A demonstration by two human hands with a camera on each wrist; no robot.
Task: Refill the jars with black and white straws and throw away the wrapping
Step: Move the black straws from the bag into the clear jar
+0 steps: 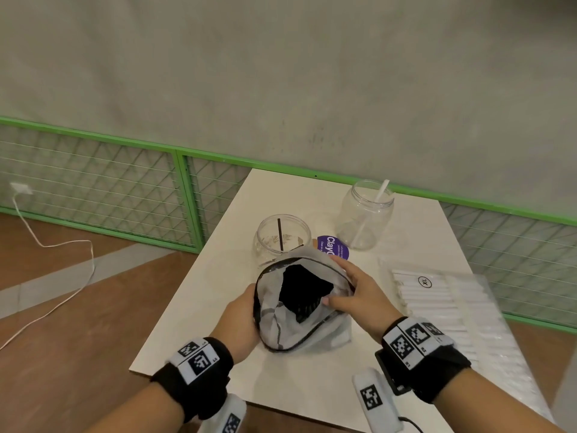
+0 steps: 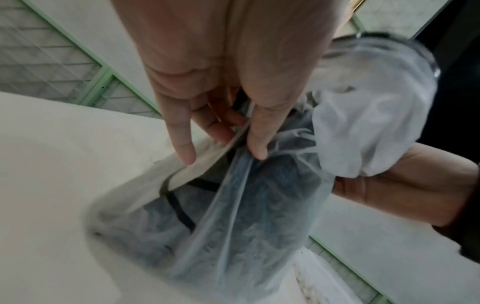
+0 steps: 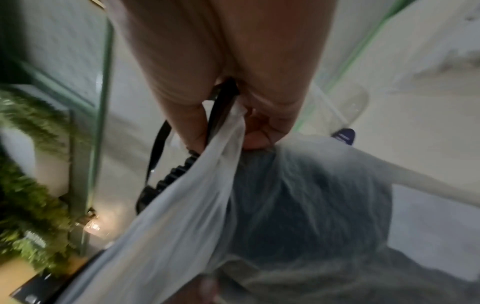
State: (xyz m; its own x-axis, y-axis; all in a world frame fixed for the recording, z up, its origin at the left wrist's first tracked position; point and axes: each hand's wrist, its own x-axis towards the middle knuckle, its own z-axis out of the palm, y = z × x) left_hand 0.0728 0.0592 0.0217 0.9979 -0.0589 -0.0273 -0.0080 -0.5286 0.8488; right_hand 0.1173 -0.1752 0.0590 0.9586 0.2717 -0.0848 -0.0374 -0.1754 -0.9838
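right under me, my left hand (image 1: pixel 240 323) pinches the near-left lip of the wrapping (image 1: pixel 324 334) and my right hand (image 1: pixel 356 295) pinches the opposite lip, mouth pulled wide between them. inside sit the black straws (image 1: pixel 304 293), ends up. the film looks thin, soft and slippery, so i reckon the banded rim is the place to hold, while the straws are light and stiff: better grabbed as a bunch. just past my fingers stands the black-straw jar (image 1: pixel 282 239); beyond my right hand, the white-straw jar (image 1: pixel 365 214); right of it, the white straws pack (image 1: pixel 437 295).
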